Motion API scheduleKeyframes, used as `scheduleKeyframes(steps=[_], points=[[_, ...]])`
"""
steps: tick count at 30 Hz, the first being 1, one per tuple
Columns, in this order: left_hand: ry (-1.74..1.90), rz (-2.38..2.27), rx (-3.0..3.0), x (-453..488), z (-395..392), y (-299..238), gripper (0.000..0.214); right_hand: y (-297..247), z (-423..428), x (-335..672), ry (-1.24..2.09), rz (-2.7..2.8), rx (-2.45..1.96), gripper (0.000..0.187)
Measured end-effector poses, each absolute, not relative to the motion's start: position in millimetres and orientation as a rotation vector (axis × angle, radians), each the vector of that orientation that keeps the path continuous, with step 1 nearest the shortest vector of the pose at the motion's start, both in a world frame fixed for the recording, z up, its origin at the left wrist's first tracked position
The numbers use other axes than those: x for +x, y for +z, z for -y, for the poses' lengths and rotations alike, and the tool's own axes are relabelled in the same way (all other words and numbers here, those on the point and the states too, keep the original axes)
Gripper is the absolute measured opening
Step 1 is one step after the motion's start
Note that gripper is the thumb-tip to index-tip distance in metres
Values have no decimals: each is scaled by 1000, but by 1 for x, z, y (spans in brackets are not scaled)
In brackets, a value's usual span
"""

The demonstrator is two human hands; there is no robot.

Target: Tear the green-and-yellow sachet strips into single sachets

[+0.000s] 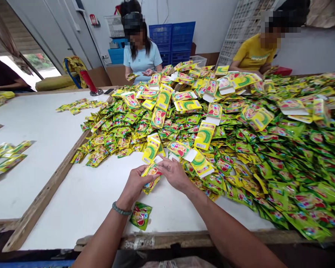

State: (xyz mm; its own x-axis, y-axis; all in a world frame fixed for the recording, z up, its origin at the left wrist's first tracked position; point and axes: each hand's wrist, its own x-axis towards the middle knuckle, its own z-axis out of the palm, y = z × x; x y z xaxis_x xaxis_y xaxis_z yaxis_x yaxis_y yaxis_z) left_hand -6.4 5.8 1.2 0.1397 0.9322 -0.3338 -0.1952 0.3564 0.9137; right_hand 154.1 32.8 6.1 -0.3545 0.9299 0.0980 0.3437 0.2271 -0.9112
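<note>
Sachet is pinched over the counter between left hand and right hand, hands close together; another sachet is left lying just below, big sachet heap alongside.

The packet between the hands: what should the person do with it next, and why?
Probably fold in the white flap of the packet: the left hand and right hand both have it, and the flap sticks out at its top.
</note>
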Motion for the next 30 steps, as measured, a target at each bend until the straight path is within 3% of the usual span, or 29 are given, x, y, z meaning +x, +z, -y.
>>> scheduleKeyframes(steps=[11, 16, 21, 27, 30], points=[[974, -1067, 838, -11, -1, -1, 33, 5, -30, 152, 1095, 1880, -1153, 15], [999, -1010, 827, -7, -3, 2, 30, 5, -30, 153, 1097, 1671, -1241, 37], [983, -1028, 860, -13, 0, -3, 30, 4, -25, 151, 1066, 1861, -1189, 29], [990, -1084, 830, -8, -3, -5, 34, -7, -31, 149, 1157, 1695, -1133, 34], [1050, -1297, 849, -42, -11, 12, 41, -3, -27, 147, 987, 1599, -1133, 31]])
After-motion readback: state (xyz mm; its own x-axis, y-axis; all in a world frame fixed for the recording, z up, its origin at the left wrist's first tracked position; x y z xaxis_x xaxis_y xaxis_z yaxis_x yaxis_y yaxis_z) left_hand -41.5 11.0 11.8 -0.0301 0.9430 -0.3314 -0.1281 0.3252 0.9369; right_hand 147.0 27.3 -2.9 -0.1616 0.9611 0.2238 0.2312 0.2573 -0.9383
